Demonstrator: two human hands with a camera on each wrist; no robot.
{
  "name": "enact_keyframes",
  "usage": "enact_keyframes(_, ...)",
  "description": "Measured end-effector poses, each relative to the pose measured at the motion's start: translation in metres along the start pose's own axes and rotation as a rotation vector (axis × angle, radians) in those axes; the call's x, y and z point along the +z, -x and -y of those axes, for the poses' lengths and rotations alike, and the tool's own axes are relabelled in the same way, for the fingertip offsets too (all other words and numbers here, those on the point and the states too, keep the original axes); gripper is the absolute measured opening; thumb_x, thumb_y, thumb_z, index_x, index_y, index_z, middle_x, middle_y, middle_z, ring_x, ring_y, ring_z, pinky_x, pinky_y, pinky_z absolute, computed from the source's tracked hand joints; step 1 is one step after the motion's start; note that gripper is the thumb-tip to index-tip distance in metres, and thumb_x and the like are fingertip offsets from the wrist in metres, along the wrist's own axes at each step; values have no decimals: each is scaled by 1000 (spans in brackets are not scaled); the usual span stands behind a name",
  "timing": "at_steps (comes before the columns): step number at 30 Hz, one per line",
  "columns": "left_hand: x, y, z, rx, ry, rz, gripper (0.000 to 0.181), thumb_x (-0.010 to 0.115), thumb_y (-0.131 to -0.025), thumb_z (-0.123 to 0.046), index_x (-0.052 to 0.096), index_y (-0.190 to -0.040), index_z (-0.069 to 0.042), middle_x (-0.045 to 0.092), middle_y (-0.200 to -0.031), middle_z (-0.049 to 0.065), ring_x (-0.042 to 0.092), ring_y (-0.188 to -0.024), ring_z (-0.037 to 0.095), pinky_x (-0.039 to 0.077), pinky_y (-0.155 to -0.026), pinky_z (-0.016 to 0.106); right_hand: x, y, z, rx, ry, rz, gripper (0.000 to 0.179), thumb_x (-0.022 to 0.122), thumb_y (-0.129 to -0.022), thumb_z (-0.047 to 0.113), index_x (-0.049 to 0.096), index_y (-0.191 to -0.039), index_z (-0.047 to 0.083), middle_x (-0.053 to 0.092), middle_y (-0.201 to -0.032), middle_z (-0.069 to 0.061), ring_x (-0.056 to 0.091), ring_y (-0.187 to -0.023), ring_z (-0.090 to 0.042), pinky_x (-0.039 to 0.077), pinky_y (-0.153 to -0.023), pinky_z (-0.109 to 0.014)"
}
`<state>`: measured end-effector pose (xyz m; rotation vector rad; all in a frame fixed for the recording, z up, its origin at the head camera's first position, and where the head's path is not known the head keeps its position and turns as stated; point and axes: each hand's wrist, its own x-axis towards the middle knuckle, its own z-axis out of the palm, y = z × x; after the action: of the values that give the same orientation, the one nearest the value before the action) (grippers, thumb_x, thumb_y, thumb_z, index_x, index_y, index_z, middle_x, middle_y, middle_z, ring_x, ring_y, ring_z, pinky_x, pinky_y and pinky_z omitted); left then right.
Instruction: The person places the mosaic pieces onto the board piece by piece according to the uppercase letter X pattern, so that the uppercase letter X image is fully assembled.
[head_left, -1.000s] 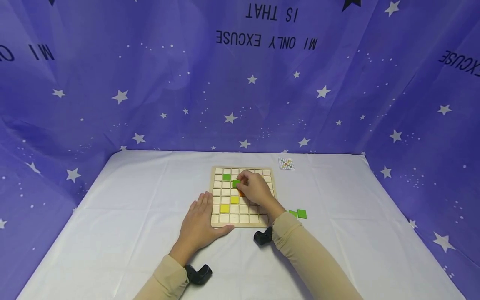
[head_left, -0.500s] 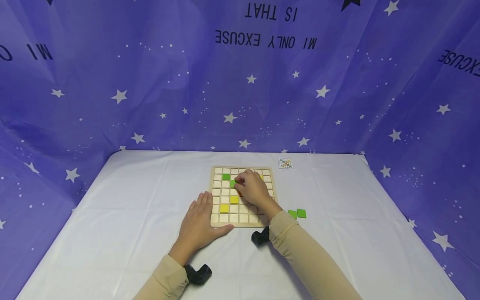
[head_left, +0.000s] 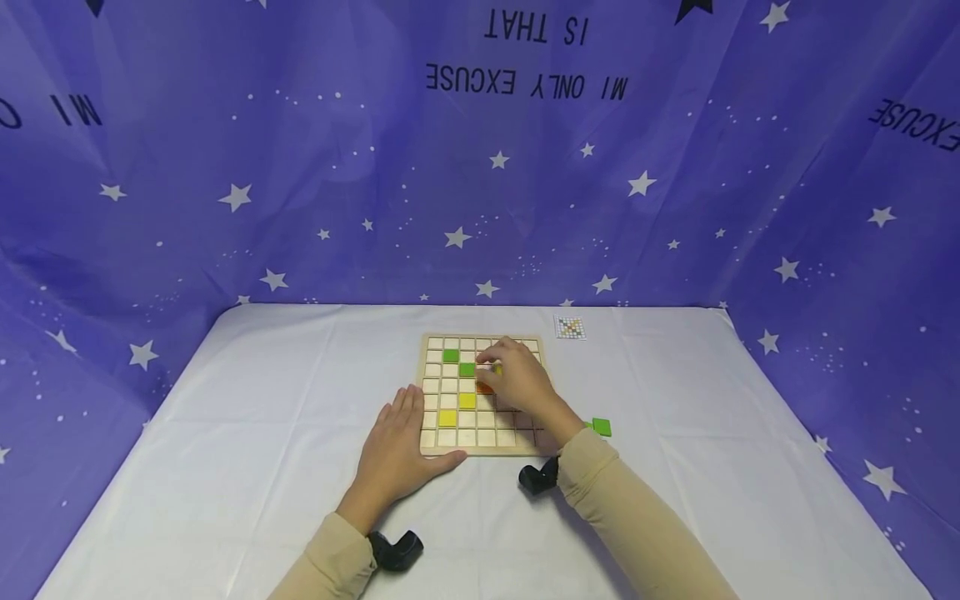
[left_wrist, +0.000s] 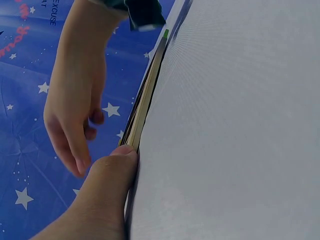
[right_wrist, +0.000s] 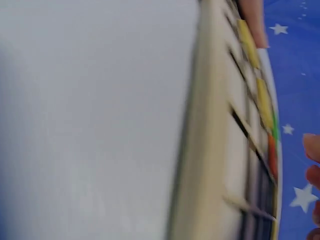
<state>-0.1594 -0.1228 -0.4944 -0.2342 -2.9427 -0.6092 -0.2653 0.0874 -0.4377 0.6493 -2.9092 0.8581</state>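
Note:
A wooden grid board [head_left: 486, 438] lies on the white table in the head view. My left hand [head_left: 395, 442] rests at its near left corner, fingers straight along the left side and thumb [left_wrist: 117, 165] at the front edge. Over the board's right half hovers my right hand [head_left: 519, 379], fingers loosely bent and no tile visible between them. Just left of its fingertips a green tile [head_left: 467, 369] sits in a square. Another green tile [head_left: 451, 356] is farther up and left. Two yellow tiles [head_left: 467, 402] [head_left: 447, 417] lie nearer; an orange tile [head_left: 483, 387] is partly hidden under the hand.
Right of the board lies a loose green tile [head_left: 602, 427], with a second one mostly hidden by the right wrist. A small pattern card [head_left: 570, 327] is beyond the board's far right corner. A purple star-printed curtain [head_left: 375, 167] surrounds the table.
My right hand has let go of the green tile, which now lies in a square, and has drawn back to the right. The left hand stays in place.

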Motion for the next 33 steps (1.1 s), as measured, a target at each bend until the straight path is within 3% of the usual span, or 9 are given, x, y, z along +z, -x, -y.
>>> enact_keyframes(7,0,0,0,-5,-2,0,127,58,-72,-85,22,-155,4,26,-163,18,22,-153,32,22,-125,49,-36,25,-21,15,-46,20,28,71,-93,29,71,-118,15,66,-110,0,60,-106,-21,52,-92,-44)
enact_keyframes(16,-1,1,-1,6,9,-7,127,60,-72,-83,23,-155,5,25,-163,19,22,-153,34,21,-125,50,-68,65,-55,65,51,27,34,72,-92,28,70,-121,13,68,-108,-3,62,-102,-22,52,-86,-44)
enact_keyframes(25,-1,1,0,4,3,-4,127,60,-72,-84,23,-155,5,24,-163,20,22,-153,34,22,-124,50,-79,95,-80,122,107,142,40,79,-84,31,73,-118,10,69,-112,-2,60,-112,-26,50,-97,-49)
enact_keyframes(33,-2,1,0,6,10,-8,127,60,-72,-84,23,-155,5,25,-163,19,23,-153,34,22,-124,50,-78,105,-89,122,120,170,30,84,-79,28,77,-104,14,70,-100,4,60,-99,-19,50,-92,-43)
